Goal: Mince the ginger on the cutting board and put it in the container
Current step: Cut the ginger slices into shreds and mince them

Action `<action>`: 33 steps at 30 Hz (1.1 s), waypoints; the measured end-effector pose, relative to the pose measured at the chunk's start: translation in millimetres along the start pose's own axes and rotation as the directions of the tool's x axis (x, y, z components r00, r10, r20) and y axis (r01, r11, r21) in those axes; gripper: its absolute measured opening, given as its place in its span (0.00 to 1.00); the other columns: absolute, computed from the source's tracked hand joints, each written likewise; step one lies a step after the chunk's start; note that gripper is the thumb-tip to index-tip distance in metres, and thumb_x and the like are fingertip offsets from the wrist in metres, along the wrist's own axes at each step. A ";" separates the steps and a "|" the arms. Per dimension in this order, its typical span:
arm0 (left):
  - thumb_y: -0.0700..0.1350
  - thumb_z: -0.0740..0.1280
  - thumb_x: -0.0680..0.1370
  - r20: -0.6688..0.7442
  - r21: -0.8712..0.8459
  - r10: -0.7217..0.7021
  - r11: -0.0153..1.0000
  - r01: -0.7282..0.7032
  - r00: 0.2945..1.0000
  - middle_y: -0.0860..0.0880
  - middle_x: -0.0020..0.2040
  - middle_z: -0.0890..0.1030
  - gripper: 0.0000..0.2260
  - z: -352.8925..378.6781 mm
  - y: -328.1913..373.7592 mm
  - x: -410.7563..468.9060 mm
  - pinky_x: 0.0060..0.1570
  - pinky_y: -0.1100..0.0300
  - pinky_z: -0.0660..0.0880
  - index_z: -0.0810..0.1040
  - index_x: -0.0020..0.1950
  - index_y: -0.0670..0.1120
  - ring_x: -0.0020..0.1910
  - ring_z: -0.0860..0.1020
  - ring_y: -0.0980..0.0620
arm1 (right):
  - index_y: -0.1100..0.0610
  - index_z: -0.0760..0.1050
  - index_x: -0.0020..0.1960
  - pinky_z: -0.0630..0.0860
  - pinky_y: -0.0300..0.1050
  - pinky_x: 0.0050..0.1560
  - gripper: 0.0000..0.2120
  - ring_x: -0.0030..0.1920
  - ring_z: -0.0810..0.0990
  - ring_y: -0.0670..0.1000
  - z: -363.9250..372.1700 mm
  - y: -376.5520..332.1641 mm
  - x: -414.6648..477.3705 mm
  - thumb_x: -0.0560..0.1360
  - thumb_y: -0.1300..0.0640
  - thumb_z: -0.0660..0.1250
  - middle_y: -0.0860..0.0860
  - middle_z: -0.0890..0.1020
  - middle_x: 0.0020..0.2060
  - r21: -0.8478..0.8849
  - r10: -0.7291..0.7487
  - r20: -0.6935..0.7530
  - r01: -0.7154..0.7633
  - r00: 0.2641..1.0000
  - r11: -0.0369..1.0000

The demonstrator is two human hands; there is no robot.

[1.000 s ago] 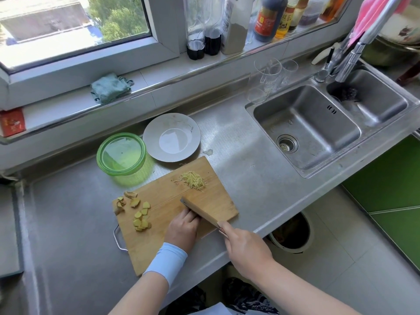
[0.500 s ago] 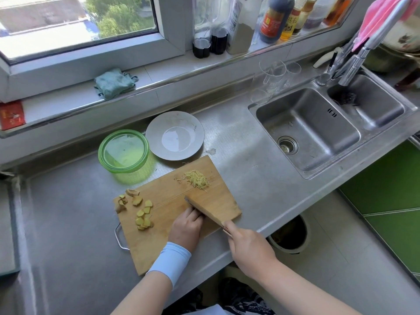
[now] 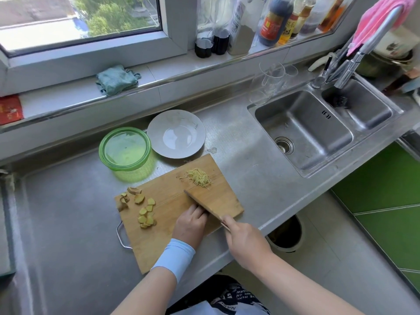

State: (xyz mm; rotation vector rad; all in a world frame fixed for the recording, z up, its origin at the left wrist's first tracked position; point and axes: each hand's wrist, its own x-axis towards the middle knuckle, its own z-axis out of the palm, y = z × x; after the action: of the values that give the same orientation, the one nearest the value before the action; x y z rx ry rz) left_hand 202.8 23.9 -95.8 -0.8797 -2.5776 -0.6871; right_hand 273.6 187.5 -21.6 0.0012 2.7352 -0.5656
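Head view looks down on ginger in two states on the cutting board (image 3: 159, 244): a small pile of fine shreds (image 3: 200, 177) near the far right corner, and a scatter of thick slices (image 3: 146, 212) toward the left edge. They lie well apart, probably so cut and uncut pieces do not mix.

Between them the knife (image 3: 205, 206) stands edge-down on the wood. The right hand (image 3: 246, 244) has its fingers clenched round the handle at the near end. The left hand (image 3: 189, 226) sits just left of the blade with its fingers tucked under, knuckles toward the steel as a guide. Whether they pin a piece of ginger is hidden, so I cannot tell.

Nothing is minced fine yet, by my reading, and none has gone into the green container (image 3: 125, 168), which waits just beyond the board's far edge within easy reach. A grey plate (image 3: 176, 134) sits to its right on the steel surface (image 3: 68, 212), and the sink (image 3: 302, 133) lies further right.
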 end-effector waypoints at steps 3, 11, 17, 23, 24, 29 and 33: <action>0.35 0.60 0.73 0.002 -0.004 -0.014 1.000 0.014 1.000 0.45 0.36 0.80 0.12 3.3 -0.8 -2.9 0.30 0.56 0.75 0.81 0.36 0.43 0.35 0.77 0.46 | 0.48 0.64 0.61 0.71 0.52 0.34 0.08 0.38 0.77 0.61 2.0 -3.8 14.0 0.83 0.53 0.54 0.54 0.80 0.39 0.002 -0.012 0.009 0.012 1.000 1.000; 0.34 0.61 0.72 -0.019 0.032 -0.022 0.999 0.022 1.000 0.45 0.36 0.80 0.11 2.2 3.3 -2.0 0.33 0.57 0.72 0.80 0.34 0.43 0.36 0.76 0.46 | 0.48 0.64 0.65 0.69 0.52 0.36 0.11 0.38 0.76 0.57 -4.7 11.7 -5.3 0.83 0.53 0.53 0.50 0.77 0.38 -0.002 -0.044 0.021 0.045 0.999 0.999; 0.35 0.62 0.74 -0.005 0.034 -0.042 0.999 0.042 0.999 0.46 0.37 0.79 0.10 4.0 4.1 -5.0 0.34 0.57 0.73 0.81 0.37 0.43 0.36 0.75 0.47 | 0.49 0.65 0.63 0.75 0.54 0.37 0.09 0.40 0.79 0.59 -1.2 4.7 14.9 0.83 0.52 0.53 0.52 0.81 0.41 0.004 -0.061 0.033 0.061 0.998 0.998; 0.35 0.60 0.74 0.004 0.028 -0.045 0.999 0.045 0.999 0.44 0.39 0.82 0.12 4.2 4.6 -5.9 0.34 0.56 0.77 0.82 0.38 0.41 0.38 0.79 0.44 | 0.48 0.62 0.64 0.73 0.55 0.38 0.10 0.38 0.76 0.57 -6.2 17.9 -4.4 0.84 0.53 0.52 0.51 0.78 0.40 0.020 -0.056 0.064 0.055 0.996 0.998; 0.35 0.60 0.74 0.007 0.027 -0.045 0.999 0.045 0.999 0.44 0.39 0.82 0.12 3.6 4.9 -5.8 0.34 0.56 0.78 0.83 0.38 0.41 0.38 0.79 0.44 | 0.49 0.62 0.64 0.73 0.55 0.38 0.09 0.38 0.76 0.57 -6.2 18.9 -6.6 0.84 0.53 0.52 0.50 0.78 0.39 0.022 -0.053 0.067 0.052 0.996 0.998; 0.35 0.62 0.74 0.035 0.036 -0.073 0.997 0.071 0.997 0.45 0.39 0.80 0.10 6.0 5.2 -7.4 0.33 0.55 0.77 0.82 0.39 0.42 0.37 0.77 0.45 | 0.50 0.64 0.60 0.71 0.52 0.35 0.06 0.39 0.78 0.60 -3.0 8.5 14.8 0.84 0.54 0.53 0.53 0.80 0.41 0.022 -0.056 0.059 0.055 0.997 0.998; 0.35 0.61 0.74 0.022 0.037 -0.062 0.997 0.062 0.998 0.45 0.40 0.81 0.11 4.9 6.2 -7.2 0.33 0.56 0.77 0.83 0.41 0.42 0.37 0.78 0.45 | 0.48 0.62 0.61 0.71 0.51 0.36 0.07 0.40 0.78 0.59 -7.0 9.4 15.7 0.83 0.53 0.53 0.53 0.80 0.42 0.017 -0.077 0.080 0.075 0.994 0.997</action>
State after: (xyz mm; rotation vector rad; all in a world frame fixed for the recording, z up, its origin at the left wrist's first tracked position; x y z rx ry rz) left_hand 211.5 27.3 -101.1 -0.8043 -2.6391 -0.6493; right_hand 257.1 197.8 -24.4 -0.1200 2.6623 -0.5929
